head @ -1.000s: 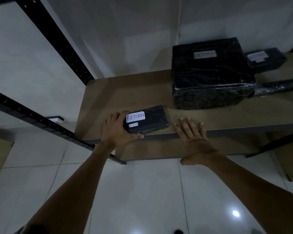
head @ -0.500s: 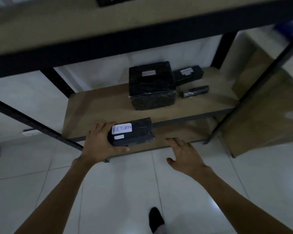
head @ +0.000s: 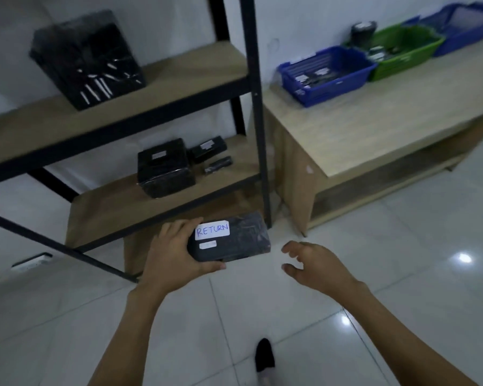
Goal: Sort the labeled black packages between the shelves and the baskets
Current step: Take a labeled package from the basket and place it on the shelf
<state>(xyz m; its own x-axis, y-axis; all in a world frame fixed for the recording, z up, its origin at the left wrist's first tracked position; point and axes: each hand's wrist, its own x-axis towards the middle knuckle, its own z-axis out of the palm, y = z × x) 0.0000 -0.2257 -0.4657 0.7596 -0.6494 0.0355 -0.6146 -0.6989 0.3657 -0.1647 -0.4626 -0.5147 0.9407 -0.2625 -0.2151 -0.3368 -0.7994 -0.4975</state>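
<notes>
My left hand (head: pixel 171 253) grips a flat black package (head: pixel 236 238) with a white label reading RETURN, held in the air in front of the lower shelf (head: pixel 117 207). My right hand (head: pixel 311 267) hovers to the right of the package with loosely curled fingers and holds nothing. A large black package (head: pixel 165 167) and two smaller ones (head: pixel 208 149) lie on the lower shelf. Another big black package (head: pixel 85 58) sits on the upper shelf (head: pixel 179 76). A blue basket (head: pixel 325 75), a green basket (head: pixel 404 51) and a second blue basket (head: pixel 460 26) stand on the wooden table (head: pixel 373 129) at right.
The black metal shelf post (head: pixel 258 121) stands between the shelves and the table. The floor is glossy white tile (head: pixel 401 260). My dark shoe (head: pixel 264 355) shows at the bottom. A white power strip (head: pixel 31 260) lies on the floor at left.
The package has come off the lower shelf in my left hand and moved back toward me. My right hand left the shelf edge. The view swung right, and the table with baskets came into sight.
</notes>
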